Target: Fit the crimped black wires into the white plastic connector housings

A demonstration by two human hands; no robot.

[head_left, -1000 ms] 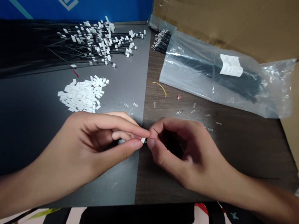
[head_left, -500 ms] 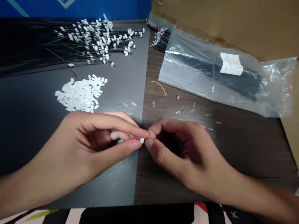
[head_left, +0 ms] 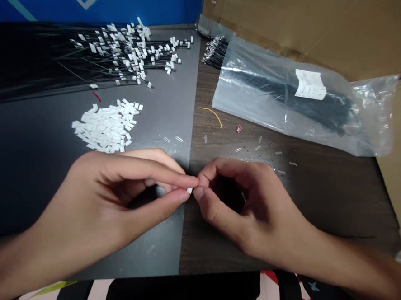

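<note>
Between the thumb and index finger of my left hand (head_left: 121,191) is a small white connector piece (head_left: 190,190). The fingertips of my right hand (head_left: 244,201) are pinched right beside it, touching my left index fingertip; what they hold is too small and hidden to make out. Behind my left hand lies a pile of loose white connectors (head_left: 109,126). Farther back, a bundle of black wires with white connectors (head_left: 133,54) on their ends spreads over the grey mat (head_left: 170,97).
A clear plastic bag (head_left: 268,100) of black wires with bare metal ends lies at the back right, against a cardboard box (head_left: 308,21). Small clear bits, a yellow strand (head_left: 213,114) and a red scrap (head_left: 239,128) are scattered on the dark wooden table (head_left: 342,191).
My left hand has shifted slightly, with the white piece still between its fingertips. My right hand has hardly moved, and the view has drifted a little.
</note>
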